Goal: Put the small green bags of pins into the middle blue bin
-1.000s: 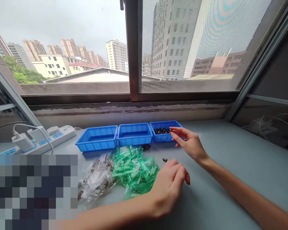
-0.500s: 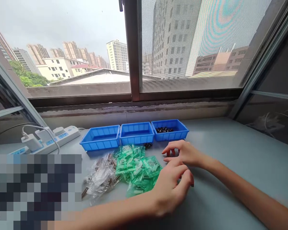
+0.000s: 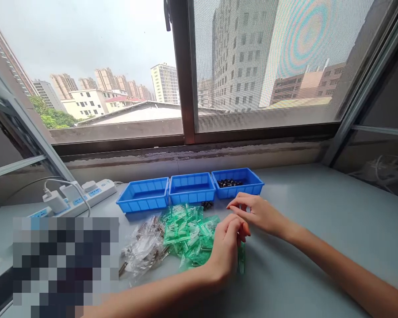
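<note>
My left hand (image 3: 227,245) is curled beside the right edge of a pile of green plastic packets (image 3: 189,234); what its fingers hold, if anything, is hidden. A green strip (image 3: 241,258) shows just past that hand. Farther back, my right hand (image 3: 258,214) has its thumb and fingers drawn together, and nothing can be made out between the tips. Small black parts (image 3: 207,205) lie behind the green pile. Clear packets (image 3: 146,247) with brownish pieces lie to its left. More black parts (image 3: 230,183) are inside the right blue tray (image 3: 240,191).
Two more blue trays, a middle one (image 3: 192,195) and a left one (image 3: 146,204), stand in the same row. A white power strip (image 3: 102,192) with plugs and cables lies at the left. Behind the grey table (image 3: 318,212) is a window.
My left hand has shifted left and its fingers have curled inward. The green strip has come into sight beside it. My right hand's thumb and fingers have closed together. The view has shifted slightly.
</note>
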Demonstrator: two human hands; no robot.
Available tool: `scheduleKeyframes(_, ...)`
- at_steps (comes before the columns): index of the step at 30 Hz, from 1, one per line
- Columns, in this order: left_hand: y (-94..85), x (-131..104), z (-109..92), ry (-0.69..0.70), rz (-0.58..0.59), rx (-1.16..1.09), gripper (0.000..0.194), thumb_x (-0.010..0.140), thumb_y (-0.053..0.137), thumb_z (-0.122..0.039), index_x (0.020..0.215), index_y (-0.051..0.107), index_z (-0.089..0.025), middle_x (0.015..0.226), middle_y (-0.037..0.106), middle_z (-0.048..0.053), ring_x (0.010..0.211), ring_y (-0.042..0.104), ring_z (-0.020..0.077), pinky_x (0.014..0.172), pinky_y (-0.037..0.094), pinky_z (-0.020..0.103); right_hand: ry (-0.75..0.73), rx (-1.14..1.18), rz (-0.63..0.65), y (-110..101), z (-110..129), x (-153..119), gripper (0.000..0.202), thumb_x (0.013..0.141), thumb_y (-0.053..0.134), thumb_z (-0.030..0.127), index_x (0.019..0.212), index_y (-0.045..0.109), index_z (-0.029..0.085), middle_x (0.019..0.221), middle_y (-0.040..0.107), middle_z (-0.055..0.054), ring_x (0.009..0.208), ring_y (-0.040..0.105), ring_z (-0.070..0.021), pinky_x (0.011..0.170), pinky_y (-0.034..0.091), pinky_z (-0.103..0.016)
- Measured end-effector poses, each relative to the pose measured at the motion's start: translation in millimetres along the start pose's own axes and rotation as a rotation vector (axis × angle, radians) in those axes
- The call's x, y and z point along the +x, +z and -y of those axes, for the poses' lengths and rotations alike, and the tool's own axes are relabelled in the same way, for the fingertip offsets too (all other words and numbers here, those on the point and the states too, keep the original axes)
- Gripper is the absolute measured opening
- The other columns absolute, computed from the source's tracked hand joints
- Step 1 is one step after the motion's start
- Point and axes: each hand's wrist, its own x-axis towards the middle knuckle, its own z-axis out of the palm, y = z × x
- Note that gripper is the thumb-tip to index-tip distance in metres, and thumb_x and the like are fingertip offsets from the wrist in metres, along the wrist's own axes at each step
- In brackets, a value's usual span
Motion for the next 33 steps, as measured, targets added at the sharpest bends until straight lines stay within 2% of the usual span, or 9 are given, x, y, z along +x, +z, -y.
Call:
scheduleKeyframes(2, 0.0, 0, 0, -0.022, 0.002, -0.016, 0.029, 0.070, 0.038, -0.043, 0.055, 0.041, -0.019, 0.059, 0.038, 0.000, 0.057, 0.033, 0.0130, 0.058, 0.030, 0.027, 0.027, 0.153, 0.006, -1, 2, 1, 0.038, 0.084, 0.045, 0.048, 0.083, 0.069, 0.019, 0.086, 0.066, -0.006, 0.067, 0.056, -0.0166, 0.062, 0.043, -0.030)
scheduleKeyframes(7, -0.9, 0, 1, -0.028, 0.010, -0.026, 0.030, 0.073, 0.036, -0.043, 0.057, 0.043, -0.018, 0.059, 0.040, 0.000, 0.059, 0.033, 0.0133, 0.060, 0.031, 0.027, 0.162, 0.499, 0.064, -1, 6, 3, 0.043, 0.075, 0.058, 0.057, 0.087, 0.066, 0.017, 0.076, 0.062, -0.004, 0.061, 0.051, -0.0137, 0.049, 0.038, -0.025)
scheduleKeyframes(14, -0.1, 0, 4, -0.035, 0.008, -0.079, 0.031, 0.075, 0.034, -0.045, 0.060, 0.041, -0.018, 0.061, 0.039, 0.000, 0.059, 0.032, 0.0127, 0.058, 0.029, 0.026, 0.290, 0.873, 0.045, -1, 18, 1, 0.049, 0.056, 0.079, 0.054, 0.085, 0.070, 0.015, 0.068, 0.063, 0.001, 0.050, 0.044, -0.0066, 0.049, 0.032, -0.024)
scheduleKeyframes(19, 3.0, 2, 7, -0.042, -0.034, -0.180, 0.037, 0.078, 0.037, -0.052, 0.069, 0.046, -0.017, 0.062, 0.039, -0.001, 0.058, 0.033, 0.0120, 0.056, 0.030, 0.025, 0.311, 0.996, 0.053, 0, 14, 0, 0.052, 0.055, 0.083, 0.049, 0.097, 0.072, 0.019, 0.078, 0.069, -0.001, 0.052, 0.043, -0.0055, 0.051, 0.030, -0.024)
scheduleKeyframes(23, 3.4, 3, 12, -0.018, -0.072, -0.230, 0.046, 0.079, 0.041, -0.063, 0.075, 0.046, -0.017, 0.063, 0.040, -0.002, 0.056, 0.033, 0.0108, 0.054, 0.031, 0.024, 0.305, 1.053, 0.030, 1, 12, 1, 0.048, 0.053, 0.085, 0.046, 0.093, 0.074, 0.022, 0.084, 0.071, -0.002, 0.055, 0.042, -0.0057, 0.051, 0.029, -0.023)
scheduleKeyframes(29, 1.7, 3, 16, 0.006, -0.070, -0.186, 0.038, 0.087, 0.038, -0.054, 0.086, 0.047, -0.017, 0.072, 0.044, -0.001, 0.059, 0.036, 0.0104, 0.057, 0.034, 0.023, 0.280, 1.064, 0.057, 0, 14, 1, 0.044, 0.054, 0.085, 0.045, 0.091, 0.075, 0.024, 0.082, 0.071, -0.002, 0.055, 0.041, -0.0064, 0.052, 0.030, -0.023)
scheduleKeyframes(33, 1.4, 3, 14, 0.001, -0.067, -0.198, 0.038, 0.087, 0.038, -0.054, 0.086, 0.046, -0.017, 0.070, 0.044, -0.001, 0.059, 0.036, 0.0103, 0.057, 0.035, 0.023, 0.251, 1.025, 0.038, -1, 15, 0, 0.041, 0.057, 0.083, 0.044, 0.091, 0.075, 0.023, 0.082, 0.072, -0.003, 0.056, 0.043, -0.0075, 0.052, 0.031, -0.024)
